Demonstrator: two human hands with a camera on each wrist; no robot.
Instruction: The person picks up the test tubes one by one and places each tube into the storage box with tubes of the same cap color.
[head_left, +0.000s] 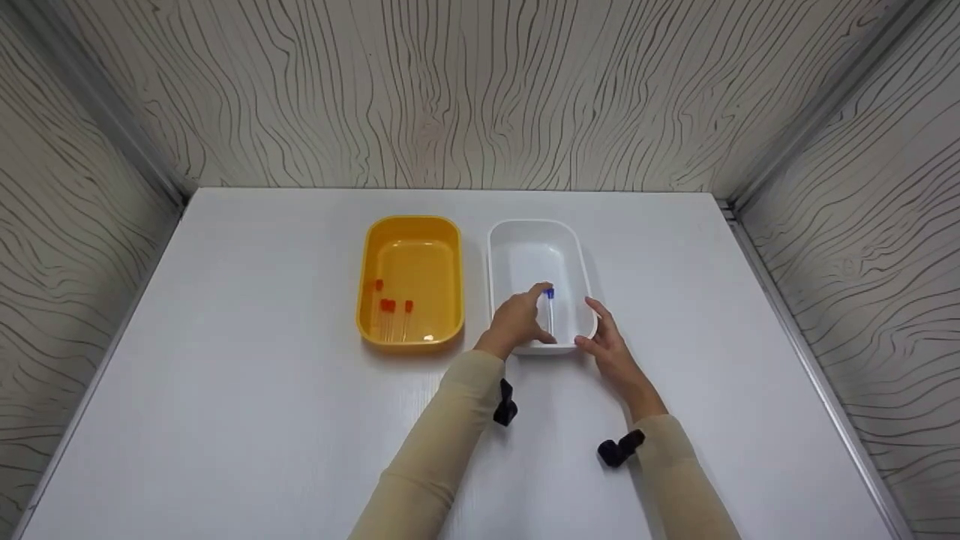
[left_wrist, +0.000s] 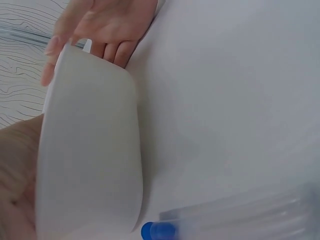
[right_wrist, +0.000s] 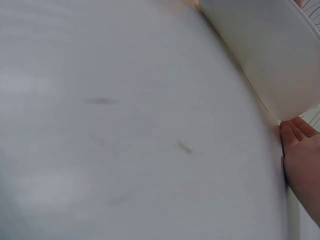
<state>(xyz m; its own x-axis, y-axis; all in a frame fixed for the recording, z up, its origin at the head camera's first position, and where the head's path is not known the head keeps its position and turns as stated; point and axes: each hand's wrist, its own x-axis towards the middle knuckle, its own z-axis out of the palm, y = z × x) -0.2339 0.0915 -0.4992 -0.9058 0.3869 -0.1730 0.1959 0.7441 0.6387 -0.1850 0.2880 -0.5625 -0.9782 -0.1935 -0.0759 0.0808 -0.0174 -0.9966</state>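
My left hand [head_left: 516, 319] reaches over the near left side of the white tray [head_left: 536, 223]. Between its fingertip and thumb lies a clear tube with a blue cap [head_left: 550, 294], the fingertip at the cap and the thumb by the other end. At the near right corner, my right hand [head_left: 616, 356] grips the tray's rim; in the left wrist view its fingers [left_wrist: 111, 50] wrap the corner. Low in that view, a blue cap [left_wrist: 159, 231] and clear tubes [left_wrist: 245, 217] lie outside the tray, hidden by my left arm in the head view.
To the left stands a yellow tray [head_left: 459, 259], holding several clear tubes with red caps [head_left: 409, 306]. Both trays sit on a white table [head_left: 247, 360], bordered at the back and sides by wood-patterned walls [head_left: 435, 90].
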